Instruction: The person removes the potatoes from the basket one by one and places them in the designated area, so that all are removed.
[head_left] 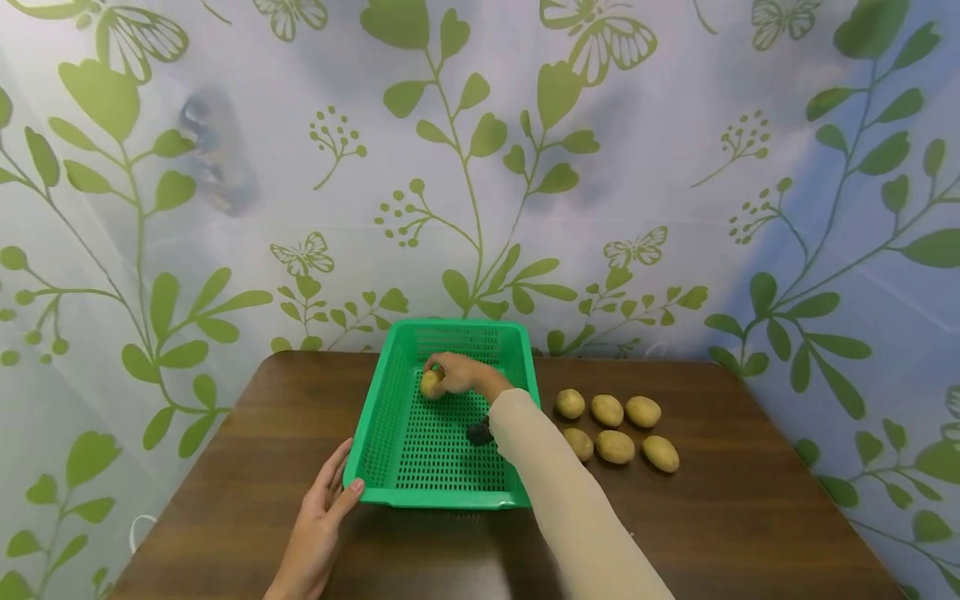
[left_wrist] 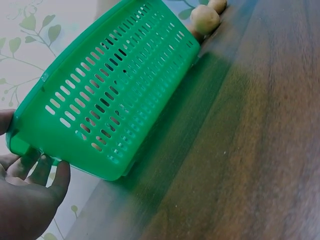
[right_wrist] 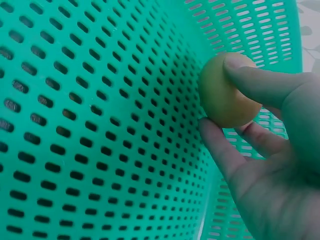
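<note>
A green plastic basket (head_left: 442, 499) with slotted walls and floor stands on the table. My left hand (head_left: 318, 518) grips its near left corner, the thumb over the rim and the other fingers against the outside, as the left wrist view also shows. Inside the basket, towards its far left, my right hand (head_left: 459, 372) holds a yellowish potato (head_left: 431, 384). Seen from the right wrist, the thumb lies on one side of this potato (right_wrist: 220, 95) and the fingertips on the other, close to the slotted floor.
Right of the basket, several potatoes (head_left: 615, 447) lie in two rough rows on the brown wooden table (head_left: 750, 517). The right sleeve (head_left: 570, 500) crosses the basket's right rim. Behind the table hangs a leaf-and-butterfly patterned curtain (head_left: 480, 208).
</note>
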